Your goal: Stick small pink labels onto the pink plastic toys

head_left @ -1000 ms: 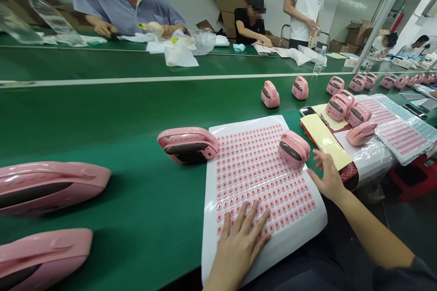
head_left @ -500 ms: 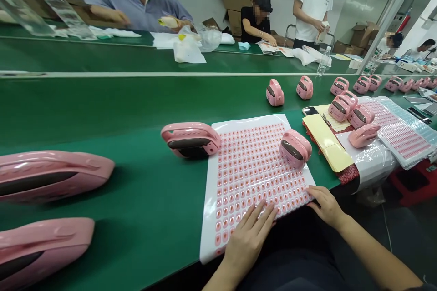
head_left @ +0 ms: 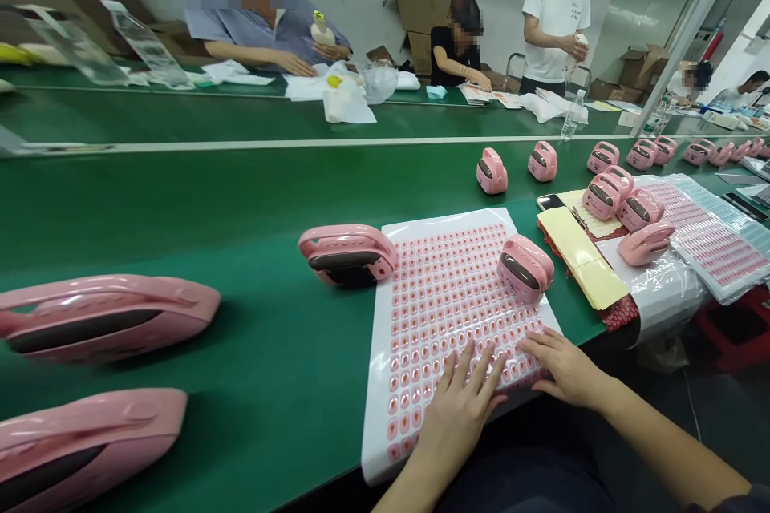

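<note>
A white sheet (head_left: 385, 385) covered with rows of small pink stickers lies on the green belt (head_left: 241, 200) at its near edge. My left hand (head_left: 460, 405) rests flat on the sheet's near part, fingers spread. My right hand (head_left: 562, 365) lies on the sheet's near right corner, fingers stretched along the edge. A pink device (head_left: 524, 267) stands on the sheet's right side, just beyond my right hand. A second pink device (head_left: 347, 255) lies on the belt against the sheet's far left corner.
Two large pink devices (head_left: 102, 325) (head_left: 84, 441) lie near left. More pink devices (head_left: 492, 171) stand along the belt to the right, beside yellow paper (head_left: 581, 256) and further sticker sheets (head_left: 703, 232). Several people work at the far table; a bottle (head_left: 570, 114) stands there.
My right hand drew back from beside the pink device to the sheet's near right corner. My left hand stayed flat on the sheet. The view shifted slightly.
</note>
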The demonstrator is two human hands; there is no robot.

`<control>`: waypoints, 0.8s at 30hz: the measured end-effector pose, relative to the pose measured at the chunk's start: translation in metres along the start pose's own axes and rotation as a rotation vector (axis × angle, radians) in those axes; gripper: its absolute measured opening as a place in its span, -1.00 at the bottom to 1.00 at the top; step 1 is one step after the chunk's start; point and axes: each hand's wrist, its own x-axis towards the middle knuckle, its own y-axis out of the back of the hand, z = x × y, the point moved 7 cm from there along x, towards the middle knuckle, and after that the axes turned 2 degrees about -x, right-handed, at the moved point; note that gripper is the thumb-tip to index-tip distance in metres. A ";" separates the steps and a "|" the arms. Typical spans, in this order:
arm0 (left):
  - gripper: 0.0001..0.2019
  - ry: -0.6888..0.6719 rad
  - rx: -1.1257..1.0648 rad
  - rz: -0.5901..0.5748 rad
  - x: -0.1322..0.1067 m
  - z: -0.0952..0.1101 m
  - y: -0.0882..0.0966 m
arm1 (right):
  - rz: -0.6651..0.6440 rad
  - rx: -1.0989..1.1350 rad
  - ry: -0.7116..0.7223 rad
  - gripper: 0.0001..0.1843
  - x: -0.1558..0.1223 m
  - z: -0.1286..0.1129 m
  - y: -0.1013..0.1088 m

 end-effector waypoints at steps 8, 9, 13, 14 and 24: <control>-0.59 -0.005 -0.038 -0.042 -0.004 -0.001 -0.008 | 0.101 -0.017 0.039 -0.25 0.002 -0.002 -0.004; -0.58 0.002 -0.055 -0.037 -0.005 -0.001 -0.009 | 0.102 0.006 0.028 -0.24 0.003 -0.002 0.000; -0.56 0.029 -0.113 -0.016 -0.006 -0.003 -0.010 | 0.348 0.043 -0.088 -0.31 0.018 0.009 0.050; -0.55 0.032 -0.125 -0.015 -0.006 -0.004 -0.010 | 0.477 0.014 -0.136 -0.36 0.024 0.015 0.068; -0.29 0.251 -0.663 -0.074 -0.017 -0.041 0.004 | 0.439 -0.038 -0.521 -0.39 0.099 0.073 0.101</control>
